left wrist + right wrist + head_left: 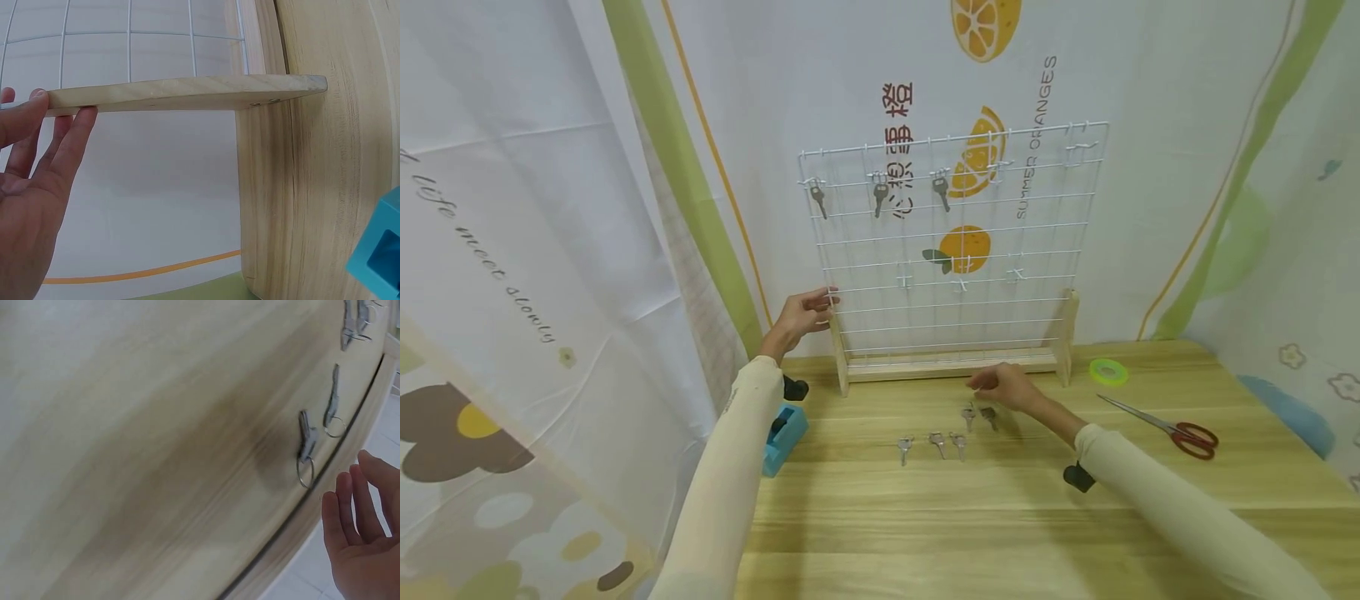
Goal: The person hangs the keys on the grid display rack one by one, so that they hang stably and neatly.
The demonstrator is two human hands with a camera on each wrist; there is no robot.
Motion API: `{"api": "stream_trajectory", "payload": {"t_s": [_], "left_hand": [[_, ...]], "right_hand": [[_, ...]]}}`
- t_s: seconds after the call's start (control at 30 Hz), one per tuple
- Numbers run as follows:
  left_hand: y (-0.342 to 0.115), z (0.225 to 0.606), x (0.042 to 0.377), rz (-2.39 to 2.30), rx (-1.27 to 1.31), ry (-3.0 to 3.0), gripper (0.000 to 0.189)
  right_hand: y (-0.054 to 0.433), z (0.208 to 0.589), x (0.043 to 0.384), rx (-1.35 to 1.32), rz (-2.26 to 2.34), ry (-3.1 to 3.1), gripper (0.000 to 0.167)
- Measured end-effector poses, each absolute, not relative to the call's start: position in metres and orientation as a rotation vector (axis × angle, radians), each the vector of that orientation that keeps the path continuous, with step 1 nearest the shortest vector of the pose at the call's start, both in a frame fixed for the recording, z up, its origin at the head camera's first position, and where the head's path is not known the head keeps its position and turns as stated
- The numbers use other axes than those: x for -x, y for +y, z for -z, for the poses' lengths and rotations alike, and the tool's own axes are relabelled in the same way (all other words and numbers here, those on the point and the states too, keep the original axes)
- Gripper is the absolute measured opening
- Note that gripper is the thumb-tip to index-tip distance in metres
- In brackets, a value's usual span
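Observation:
A white wire grid rack [955, 237] with wooden feet stands on the table. My left hand [806, 315] grips its left wooden upright [169, 92], thumb on one side and fingers on the other. Three keys hang from hooks along the top row: one key [817, 200] at the left corner, another key [881, 198] beside it, and a third key [942, 191]. My right hand [1006, 387] hovers over the table, fingers apart and holding nothing. Close by lie a key [307, 437] with a ring and a second key [334, 400]; several more, including a key [905, 450], lie nearer me.
Bare hooks, such as a white hook [1017, 274], sit at the rack's upper right and lower middle. Right of the rack are a green tape roll [1108, 372] and red-handled scissors [1193, 440]. A blue tape dispenser [786, 439] stands at the left. A printed curtain [760, 100] hangs behind.

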State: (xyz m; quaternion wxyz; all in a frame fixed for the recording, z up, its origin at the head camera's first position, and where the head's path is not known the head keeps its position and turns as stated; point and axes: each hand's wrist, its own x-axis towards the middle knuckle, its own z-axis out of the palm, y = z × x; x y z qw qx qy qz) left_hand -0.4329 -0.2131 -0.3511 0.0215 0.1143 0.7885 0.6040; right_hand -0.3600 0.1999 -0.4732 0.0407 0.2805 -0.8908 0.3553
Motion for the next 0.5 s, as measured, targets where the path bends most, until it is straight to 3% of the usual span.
{"api": "stream_trajectory", "payload": {"t_s": [0.5], "left_hand": [[-0.214,0.351,0.434,-1.879,-0.323,2.418,0.052]], "right_hand": [[0.192,0.493,0.366,-0.974,-0.924,-2.708,0.010]]}}
